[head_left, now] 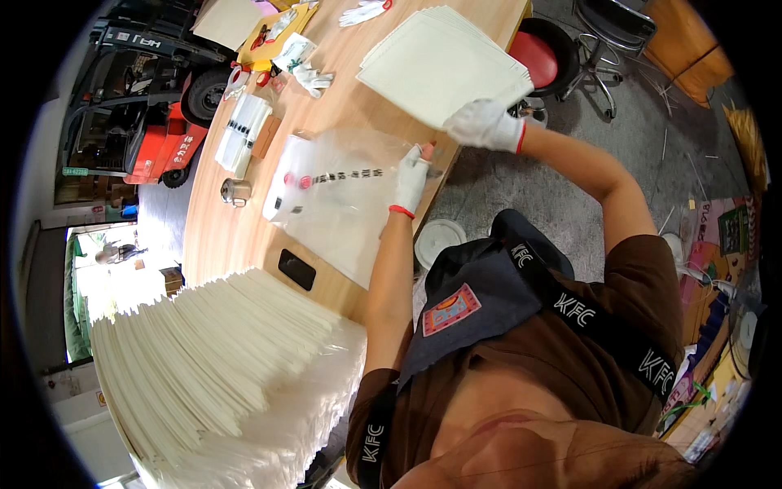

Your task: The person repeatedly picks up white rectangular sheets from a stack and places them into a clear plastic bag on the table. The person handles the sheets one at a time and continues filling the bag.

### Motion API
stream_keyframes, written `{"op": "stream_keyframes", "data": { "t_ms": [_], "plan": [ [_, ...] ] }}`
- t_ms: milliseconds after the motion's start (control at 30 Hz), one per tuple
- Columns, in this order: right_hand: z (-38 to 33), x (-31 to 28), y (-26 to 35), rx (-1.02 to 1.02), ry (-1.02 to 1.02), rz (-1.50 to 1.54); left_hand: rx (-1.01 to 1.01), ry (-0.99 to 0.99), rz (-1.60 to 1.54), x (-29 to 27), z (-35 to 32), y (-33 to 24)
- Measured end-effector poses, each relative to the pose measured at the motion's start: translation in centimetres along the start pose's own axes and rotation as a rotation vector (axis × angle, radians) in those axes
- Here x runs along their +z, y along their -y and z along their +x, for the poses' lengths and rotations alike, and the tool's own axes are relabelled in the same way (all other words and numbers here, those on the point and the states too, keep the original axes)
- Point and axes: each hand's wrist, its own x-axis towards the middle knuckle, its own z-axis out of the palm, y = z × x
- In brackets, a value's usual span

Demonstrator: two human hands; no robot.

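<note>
A clear plastic bag [342, 212] with dark printing and red marks lies flat on the wooden table in front of me. My left hand [411, 181], in a white glove with a red cuff and a bare fingertip showing, is closed at the bag's right edge, pinching it. To the right, my gloved right hand [486, 124] is at the near corner of a stack of cream-coloured flat sheets [444, 61]. Its fingers are blurred and partly hidden, so whether it grips a sheet is unclear.
Near left stands a tall pile of cream sheets in plastic [228, 359]. A phone [297, 270], a metal cup [235, 192], folded bags [243, 134] and loose gloves [313, 79] lie on the table [213, 236]. A red stool [533, 53] adjoins its far right edge; a forklift [163, 134] stands beyond.
</note>
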Motion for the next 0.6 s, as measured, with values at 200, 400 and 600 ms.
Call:
{"op": "stream_keyframes", "data": {
  "t_ms": [200,400,600],
  "plan": [
    [-2.1,-4.3,8.7,0.154,-0.167,0.615,-0.089,-0.272,-0.266,-0.9,-1.4,1.7],
    [-7.0,4.9,4.3,0.874,0.030,2.390,-0.098,-0.086,-0.098,-1.5,-7.7,-5.0],
    [-2.1,1.6,9.6,1.063,0.156,1.290,-0.126,0.057,1.076,6.5,-8.3,-2.9]
  ]
}}
